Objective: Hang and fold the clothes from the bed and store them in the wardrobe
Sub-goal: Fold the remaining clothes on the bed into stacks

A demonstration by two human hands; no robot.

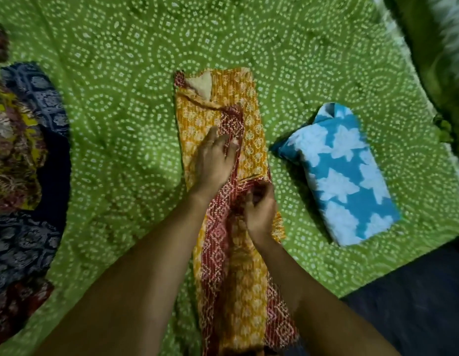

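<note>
Lying on the bed: three lots of clothing are carried loose on a green bedsheet with white dotted circles [120, 98].
Left edge: a heap of dark blue, maroon and yellow patterned clothes [23, 150] is piled unfolded.
Right side: a folded blue cloth with white leaf-like prints [346, 176] is laid as a neat oblong near the bed's right edge.
Task garment: a long orange-yellow printed garment with red dotted trim [249, 119] is stretched as a narrow strip from the near edge to the bed's middle; its far end is turned back, and a pale lining is shown.
Grip, left: the left hand [215, 155] is laid flat on the strip's middle, fingers spread and pressing.
Grip, right: the right hand [259, 209] is curled, and the red trim is pinched.
Open room: bare sheet is seen between strip and heap and along the far side; dark floor [416, 291] is seen past the near right corner.
</note>
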